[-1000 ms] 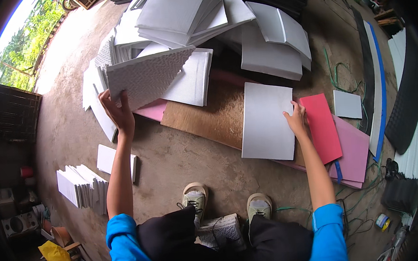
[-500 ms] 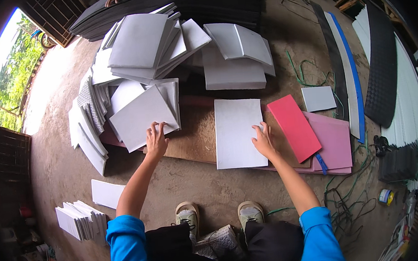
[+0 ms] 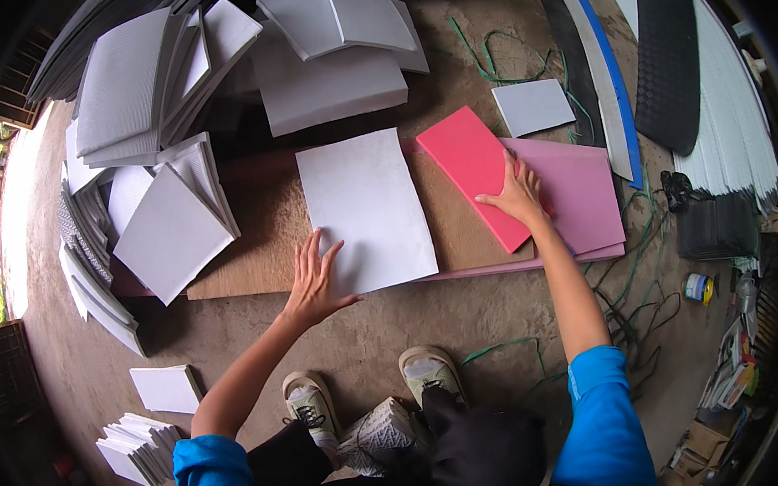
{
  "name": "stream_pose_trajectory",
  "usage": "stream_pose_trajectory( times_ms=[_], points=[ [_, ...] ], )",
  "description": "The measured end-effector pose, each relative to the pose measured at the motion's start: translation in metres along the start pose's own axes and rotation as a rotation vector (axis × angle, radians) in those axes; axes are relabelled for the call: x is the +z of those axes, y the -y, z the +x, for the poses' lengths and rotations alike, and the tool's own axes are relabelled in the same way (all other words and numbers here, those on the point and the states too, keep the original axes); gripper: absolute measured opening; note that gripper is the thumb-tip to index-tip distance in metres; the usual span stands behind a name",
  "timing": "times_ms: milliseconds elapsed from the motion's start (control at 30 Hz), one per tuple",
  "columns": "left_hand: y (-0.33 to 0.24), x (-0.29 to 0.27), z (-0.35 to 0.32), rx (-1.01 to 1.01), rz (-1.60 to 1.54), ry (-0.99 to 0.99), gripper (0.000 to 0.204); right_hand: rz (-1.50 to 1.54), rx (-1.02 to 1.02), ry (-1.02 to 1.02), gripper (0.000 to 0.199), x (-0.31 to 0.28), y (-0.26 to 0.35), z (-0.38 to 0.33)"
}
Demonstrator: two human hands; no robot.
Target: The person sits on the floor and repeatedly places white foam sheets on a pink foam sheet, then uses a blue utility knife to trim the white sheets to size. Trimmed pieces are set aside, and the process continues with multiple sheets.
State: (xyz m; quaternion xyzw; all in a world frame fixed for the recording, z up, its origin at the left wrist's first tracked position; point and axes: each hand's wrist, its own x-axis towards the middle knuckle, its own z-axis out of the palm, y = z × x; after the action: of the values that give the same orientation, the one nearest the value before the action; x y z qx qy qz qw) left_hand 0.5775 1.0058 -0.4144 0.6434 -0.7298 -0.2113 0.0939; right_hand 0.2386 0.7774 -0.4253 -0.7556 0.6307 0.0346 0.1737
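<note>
A white rectangular sheet (image 3: 369, 203) lies on the brown board (image 3: 249, 263) in front of me. My left hand (image 3: 314, 281) is open at its near left corner, fingers spread, fingertips at the sheet's edge. To the right, a red foam-like block (image 3: 460, 164) lies slanted across the board and some pink sheets (image 3: 577, 196). My right hand (image 3: 517, 192) grips the block's right edge, thumb on the top face and fingers over the side. Left of the white sheet, another white panel (image 3: 173, 232) leans against a pile of similar panels.
Stacked grey-white panels (image 3: 125, 81) rise at the far left, and more (image 3: 331, 88) lie beyond the board. A small white block (image 3: 534, 106) sits near green string (image 3: 493, 61). Thin white pieces (image 3: 140, 445) stand at the near left. Dark cord (image 3: 650, 314) tangles at right.
My right hand has gone from the white sheet to the red block. My left hand has left the leaning panel for the white sheet's near left corner. The view has shifted right.
</note>
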Motion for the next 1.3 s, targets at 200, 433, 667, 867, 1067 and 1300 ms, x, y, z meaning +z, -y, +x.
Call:
stream_pose_trajectory(
  times_ms=[200,433,667,867,1067,1300],
  points=[
    [0.001,0.009,0.003,-0.056,-0.03,-0.067,0.11,-0.038,0.075,-0.052,0.105,-0.026,0.017,0.01],
    [-0.012,0.027,0.002,-0.183,-0.051,-0.204,0.108,0.113,-0.207,-0.25,0.051,-0.089,0.024,0.015],
    [-0.018,0.051,-0.012,-0.306,-0.11,-0.386,0.086,1.243,-0.18,0.073,0.054,-0.068,0.12,-0.02],
    [-0.02,0.055,-0.023,-0.264,-0.188,-0.483,0.08,1.332,-0.062,0.261,0.054,0.03,0.166,-0.014],
    [-0.015,0.062,-0.03,-0.24,-0.157,-0.518,0.108,1.264,-0.077,0.222,0.053,0.057,0.192,-0.014],
    [-0.014,0.064,-0.028,-0.248,-0.159,-0.576,0.104,1.201,-0.124,0.143,0.053,0.068,0.19,-0.017]
  ],
)
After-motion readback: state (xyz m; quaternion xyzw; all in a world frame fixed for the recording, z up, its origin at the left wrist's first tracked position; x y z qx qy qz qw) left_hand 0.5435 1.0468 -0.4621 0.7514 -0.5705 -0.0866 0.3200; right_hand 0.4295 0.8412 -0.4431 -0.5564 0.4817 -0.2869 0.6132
